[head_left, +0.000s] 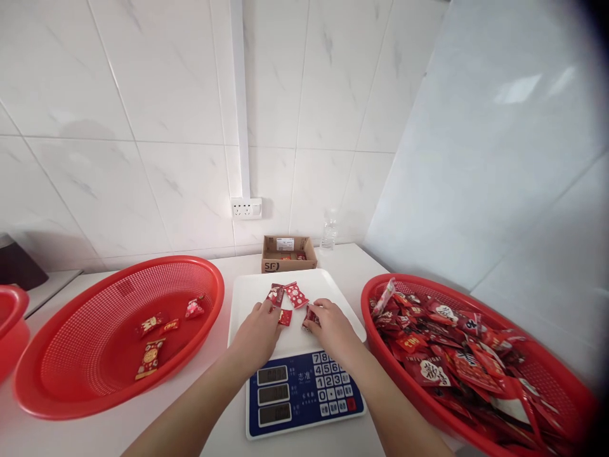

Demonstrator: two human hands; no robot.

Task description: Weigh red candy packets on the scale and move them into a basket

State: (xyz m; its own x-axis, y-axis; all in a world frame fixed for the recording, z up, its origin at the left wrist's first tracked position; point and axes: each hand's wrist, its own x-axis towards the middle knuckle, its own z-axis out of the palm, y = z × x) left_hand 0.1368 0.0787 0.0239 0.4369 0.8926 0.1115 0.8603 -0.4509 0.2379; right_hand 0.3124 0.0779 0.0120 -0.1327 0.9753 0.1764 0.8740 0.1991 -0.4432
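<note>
**Dotted sweet between your two hands**

The dotted sweet (295,294) lay on the scale (247,289), just right of frame centre-left and above the gap between your hands, its longer axis slanting from upper left to lower right. Your right hand (335,327) was the nearer, its fingertips just beside the packet's lower right corner; they pinched a brown sweet (309,317) low over the pan. Your left hand (257,329) curled at a red sweet (285,317); whether it gripped that or only touched it, you couldn't tell. A dark sweet (275,294) lay above the left fingers, beside the dotted one.

At the left of the frame, the left basket (80,336) held a few loose sweets (150,359), well apart from one another. At lower right, the right basket (365,301) was heaped with mixed packets (431,371). Behind the scale, the carton (297,264) had some packets inside, and a clear bottle (328,231) stood to its right.
</note>
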